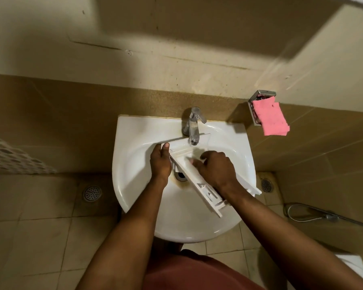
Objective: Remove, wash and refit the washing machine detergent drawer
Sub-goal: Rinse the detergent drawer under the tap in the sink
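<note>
The detergent drawer (pixel 208 191) lies slantwise across the sink (pixel 134 185), one end under the tap (pixel 193 126) at the back edge and the other over the front-right rim; the left hand (pixel 160 162) grasps its far-left corner, while the right hand (pixel 216 168), fingers curled, rests inside it, too blurred to tell its grasp.

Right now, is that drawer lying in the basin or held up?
Held up: the left hand grips the drawer at its far corner, and its near end juts past the sink rim.

White detergent drawer (pixel 205 190) slants across the sink (pixel 134 174) (below the tap (pixel 194 124))
</note>
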